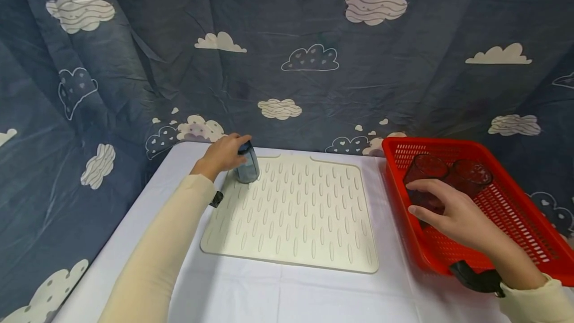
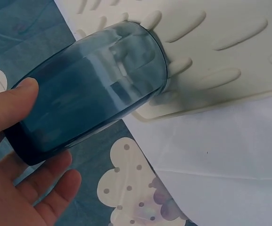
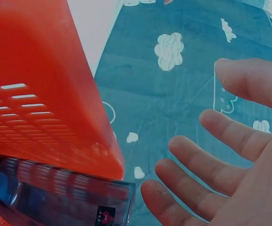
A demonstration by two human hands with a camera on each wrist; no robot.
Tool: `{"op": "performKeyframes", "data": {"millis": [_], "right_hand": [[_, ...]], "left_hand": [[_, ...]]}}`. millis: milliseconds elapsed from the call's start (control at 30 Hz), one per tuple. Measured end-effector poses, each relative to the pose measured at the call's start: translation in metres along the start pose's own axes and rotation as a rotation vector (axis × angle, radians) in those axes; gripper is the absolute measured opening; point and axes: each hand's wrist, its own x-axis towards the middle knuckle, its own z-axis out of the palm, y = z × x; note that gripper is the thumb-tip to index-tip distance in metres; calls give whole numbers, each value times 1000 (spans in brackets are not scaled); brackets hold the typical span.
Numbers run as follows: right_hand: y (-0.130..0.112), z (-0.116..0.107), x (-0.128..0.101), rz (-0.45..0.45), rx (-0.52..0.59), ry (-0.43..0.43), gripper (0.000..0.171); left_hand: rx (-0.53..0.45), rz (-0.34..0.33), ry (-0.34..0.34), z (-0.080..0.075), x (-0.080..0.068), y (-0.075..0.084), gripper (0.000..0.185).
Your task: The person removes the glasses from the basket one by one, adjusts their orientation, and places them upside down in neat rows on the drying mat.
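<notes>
No words or numbers can be read anywhere. One dark glass (image 3: 55, 197) in the red basket (image 3: 37, 94) has a small sticker (image 3: 106, 217) (too blurry to read).

Blue glass (image 1: 247, 164), red basket (image 1: 515, 223)

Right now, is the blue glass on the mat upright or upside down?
Upside down: blue glass stands rim-down on the drying mat, left hand gripping its base.

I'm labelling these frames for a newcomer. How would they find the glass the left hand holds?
Start at the cream ribbed drying mat on the white table. At its far left corner stands a translucent blue glass tumbler, mouth down, gripped by the left hand. Unlike the dark tumblers in the red slotted basket, it stands alone.
</notes>
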Motion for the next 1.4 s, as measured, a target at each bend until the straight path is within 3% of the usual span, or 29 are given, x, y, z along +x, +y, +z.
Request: {"op": "performKeyframes", "data": {"millis": [433, 533, 667, 767, 900, 1000, 1400], "right_hand": [[6, -6, -4, -5, 26, 6, 49], [8, -11, -6, 7, 11, 21, 48], [12, -19, -8, 13, 16, 36, 47], [16, -24, -9, -2, 32, 44, 46], [19, -30, -9, -14, 32, 42, 46], [18, -34, -10, -17, 21, 31, 47], [33, -39, 0, 40, -63, 30, 48]], "left_hand": [[-69, -26, 29, 5, -7, -1, 79], [-149, -33, 141, 4, -15, 4, 74], [-347, 6, 348, 6, -30, 18, 61], [-511, 57, 418, 10, -41, 31, 53], [-690, 86, 398, 14, -53, 46, 50], [-761, 85, 358, 16, -59, 56, 49], [-819, 144, 308, 29, -62, 75, 39]]}}
